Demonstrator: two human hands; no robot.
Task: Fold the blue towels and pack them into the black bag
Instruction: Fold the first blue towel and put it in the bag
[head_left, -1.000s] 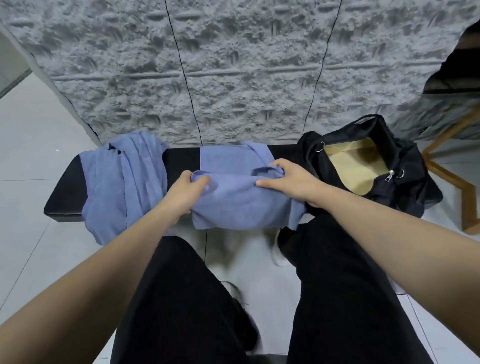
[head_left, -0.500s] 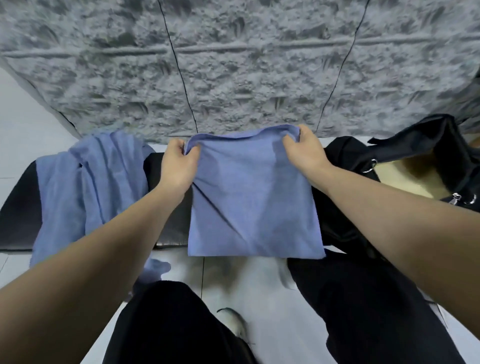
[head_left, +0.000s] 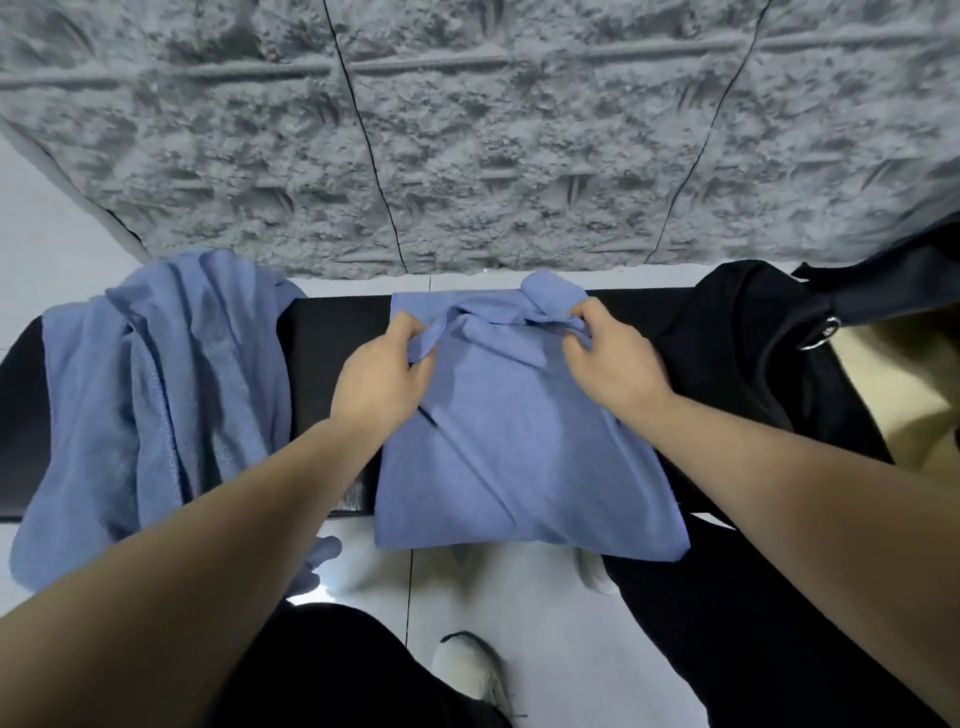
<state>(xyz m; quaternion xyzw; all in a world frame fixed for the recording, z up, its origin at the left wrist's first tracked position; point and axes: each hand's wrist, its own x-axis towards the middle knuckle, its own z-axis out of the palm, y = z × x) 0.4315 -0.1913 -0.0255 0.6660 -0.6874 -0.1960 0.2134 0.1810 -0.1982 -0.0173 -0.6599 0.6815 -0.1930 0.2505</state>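
- I am looking down at a blue towel (head_left: 519, 457) that is lying across the black table (head_left: 332, 364) in the middle of my view.
- The near part of this towel is hanging over the front edge of the table, above the pale floor (head_left: 545, 649).
- My left hand (head_left: 382, 374) is gripping the far left part of the towel, with the fingers (head_left: 410, 332) curled round a bunched bit of cloth.
- My right hand (head_left: 608, 358) is pinching the far right part of the towel, with its fingers curled round a scrunched fold.
- Between my two hands the far edge of the towel is wrinkling up in folds.
- A pile of blue towels (head_left: 161, 395) is sitting on the left end of the table, loose and not folded, and part of it is hanging down the front.
- That pile is lying apart from the towel I am holding, with a strip of bare black table showing between them.
- The black bag (head_left: 753, 353) is resting on the right end of the table, just beside the towel and my right hand.
- The bag is gaping open and its tan inside (head_left: 914, 384) is showing.
- A small silver ring (head_left: 818, 335) is hanging on the bag.
- A rough grey wall (head_left: 467, 130) is standing right behind the table.
- My legs in black trousers (head_left: 753, 623) and a pale shoe (head_left: 467, 670) are showing at the bottom.
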